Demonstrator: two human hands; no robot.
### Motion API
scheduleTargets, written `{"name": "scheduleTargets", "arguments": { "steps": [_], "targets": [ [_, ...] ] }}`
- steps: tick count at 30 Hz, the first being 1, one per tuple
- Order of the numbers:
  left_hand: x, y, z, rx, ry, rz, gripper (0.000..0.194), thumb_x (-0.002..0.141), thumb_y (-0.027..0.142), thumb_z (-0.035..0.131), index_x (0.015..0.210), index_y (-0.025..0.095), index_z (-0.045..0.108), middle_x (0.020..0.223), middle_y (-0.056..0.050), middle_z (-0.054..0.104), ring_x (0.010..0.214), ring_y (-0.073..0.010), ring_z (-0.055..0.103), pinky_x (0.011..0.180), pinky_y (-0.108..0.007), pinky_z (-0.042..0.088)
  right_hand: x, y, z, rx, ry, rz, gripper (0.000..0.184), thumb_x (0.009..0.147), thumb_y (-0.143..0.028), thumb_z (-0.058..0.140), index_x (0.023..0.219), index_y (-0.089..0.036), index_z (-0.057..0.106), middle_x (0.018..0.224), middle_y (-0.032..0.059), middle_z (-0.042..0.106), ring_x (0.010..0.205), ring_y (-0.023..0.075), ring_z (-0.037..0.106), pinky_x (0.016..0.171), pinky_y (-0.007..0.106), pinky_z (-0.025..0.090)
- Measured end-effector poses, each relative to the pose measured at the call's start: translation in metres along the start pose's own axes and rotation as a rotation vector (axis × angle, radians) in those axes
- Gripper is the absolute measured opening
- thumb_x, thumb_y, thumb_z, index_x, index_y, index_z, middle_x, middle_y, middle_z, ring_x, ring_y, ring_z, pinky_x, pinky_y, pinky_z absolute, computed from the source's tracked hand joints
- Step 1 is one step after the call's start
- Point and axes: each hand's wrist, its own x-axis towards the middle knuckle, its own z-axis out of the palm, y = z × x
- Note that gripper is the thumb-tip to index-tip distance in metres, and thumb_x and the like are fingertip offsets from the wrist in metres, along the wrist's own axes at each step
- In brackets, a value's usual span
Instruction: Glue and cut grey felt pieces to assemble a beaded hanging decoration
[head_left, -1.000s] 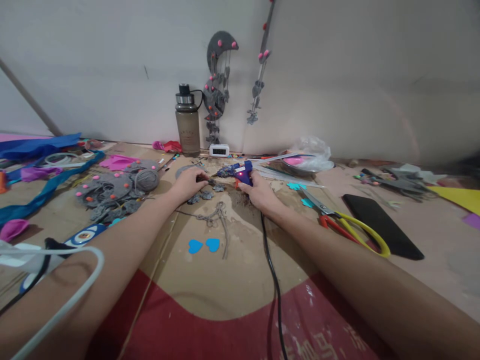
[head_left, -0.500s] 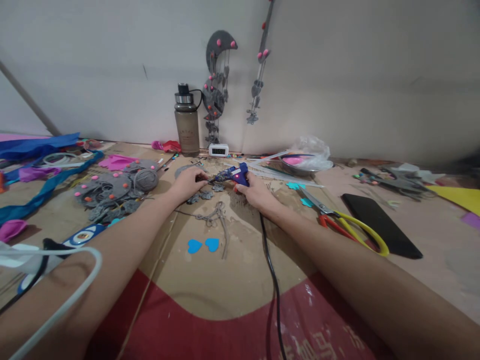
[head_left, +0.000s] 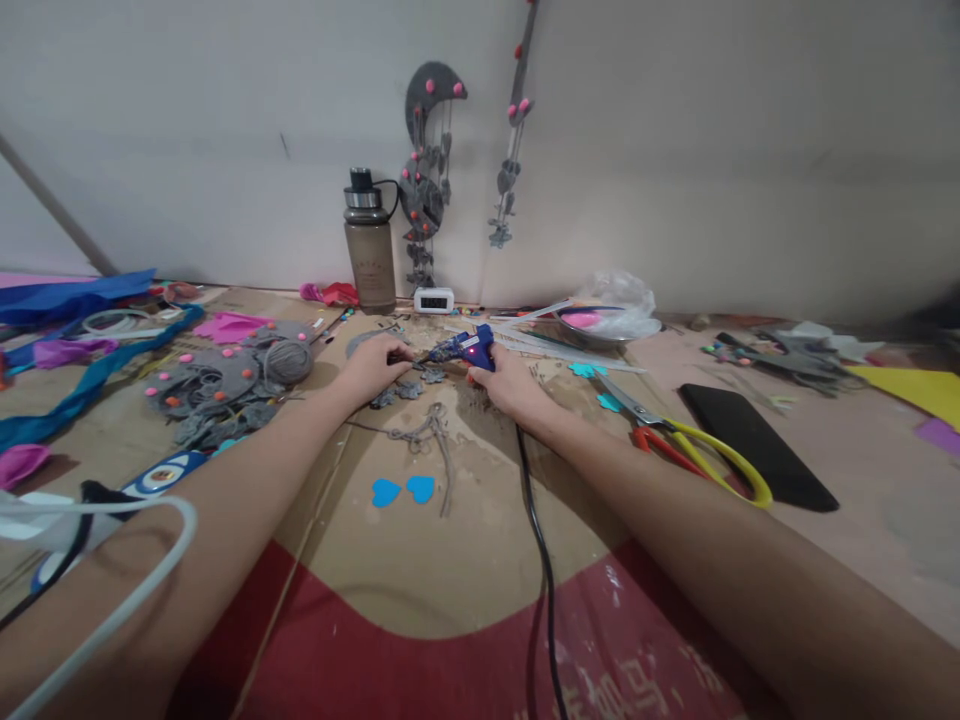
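My right hand (head_left: 514,385) is wrapped round a blue hot glue gun (head_left: 476,347), whose nozzle points left toward my other hand. My left hand (head_left: 376,368) has its fingertips pinched together at the nozzle's tip; whatever they hold is too small and too hidden to name. Under and beside those fingers lie small grey felt flowers (head_left: 409,390). Behind the left hand a grey felt piece (head_left: 367,340) shows in part. Nearer to me are knotted grey yarn (head_left: 416,434) and two blue hearts, the right heart (head_left: 421,488) beside the left heart (head_left: 385,492).
Scissors (head_left: 712,460) and a black phone (head_left: 757,445) lie on the right. A bottle (head_left: 370,250) and a small clock (head_left: 433,300) stand by the wall. Grey felt with pompoms (head_left: 217,380) lies left. The black cord (head_left: 536,530) runs toward me; a white tube (head_left: 176,560) crosses my left forearm.
The glue gun has moved slightly left, bringing its nozzle up to the left fingertips. The left hand stays nearly in place, and the whole view has shifted a little.
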Motion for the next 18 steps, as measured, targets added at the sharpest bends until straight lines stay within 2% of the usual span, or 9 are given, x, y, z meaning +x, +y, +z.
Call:
{"name": "scheduleTargets", "arguments": {
  "steps": [7, 18],
  "targets": [
    [0.0002, -0.0004, 0.0005, -0.003, -0.006, 0.009, 0.011, 0.074, 0.023, 0.061, 0.081, 0.017, 0.067, 0.088, -0.005, 0.068, 0.083, -0.0181, 0.061, 0.079, -0.032, 0.047, -0.0009, 0.0038, 0.0013, 0.065, 0.017, -0.016, 0.022, 0.076, -0.03, 0.051, 0.096, -0.02, 0.053, 0.085, 0.0038, 0.064, 0.075, 0.0187, 0.057, 0.071, 0.032, 0.044],
    [-0.0001, 0.0014, -0.0004, -0.007, -0.014, -0.01, 0.011, 0.074, 0.021, 0.062, 0.083, 0.018, 0.067, 0.09, -0.005, 0.069, 0.084, -0.0176, 0.061, 0.079, -0.031, 0.047, -0.0017, 0.0012, 0.0024, -0.016, 0.022, -0.013, 0.023, 0.075, -0.029, 0.053, 0.097, -0.02, 0.054, 0.087, 0.0054, 0.063, 0.075, 0.0185, 0.056, 0.073, 0.033, 0.044]
  ]
}}
